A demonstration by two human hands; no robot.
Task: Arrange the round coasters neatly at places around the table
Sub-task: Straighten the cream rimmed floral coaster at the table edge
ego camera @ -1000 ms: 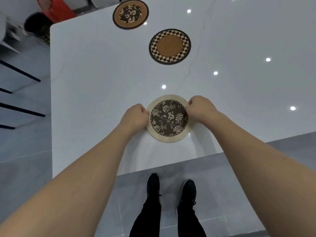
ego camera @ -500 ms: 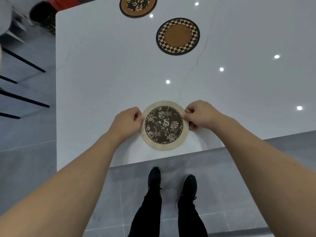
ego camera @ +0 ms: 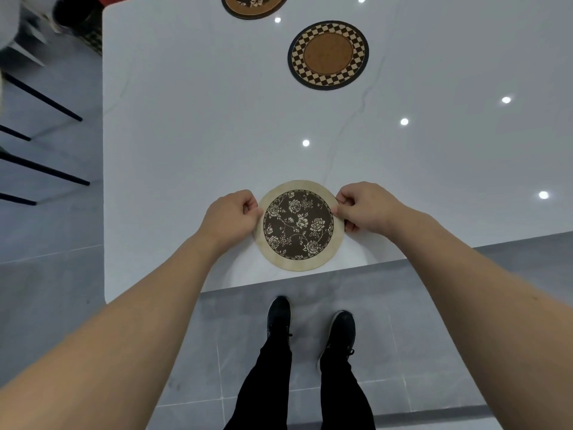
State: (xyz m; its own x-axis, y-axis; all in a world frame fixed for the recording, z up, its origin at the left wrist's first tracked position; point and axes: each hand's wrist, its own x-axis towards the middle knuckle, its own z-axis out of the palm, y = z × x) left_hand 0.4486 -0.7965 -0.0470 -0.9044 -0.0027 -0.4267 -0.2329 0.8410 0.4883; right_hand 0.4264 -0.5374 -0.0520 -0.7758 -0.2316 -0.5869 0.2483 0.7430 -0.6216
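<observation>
A round coaster with a pale rim and a dark floral centre (ego camera: 298,225) lies on the white table (ego camera: 186,135), close to its near edge. My left hand (ego camera: 231,216) pinches its left rim and my right hand (ego camera: 364,207) pinches its right rim. Farther back sits a checkered-rim coaster with a cork centre (ego camera: 328,54). A brown floral coaster (ego camera: 254,4) is cut off by the top of the view.
The table's near edge (ego camera: 310,276) runs just below the held coaster, its left edge at the far left. Black chair legs (ego camera: 40,169) stand on the grey tiled floor to the left. My black shoes (ego camera: 310,324) are below the edge.
The pale floral coaster, held in both hands, has slid toward the table's near edge. The view has tilted down, so the two far coasters sit higher in frame.
</observation>
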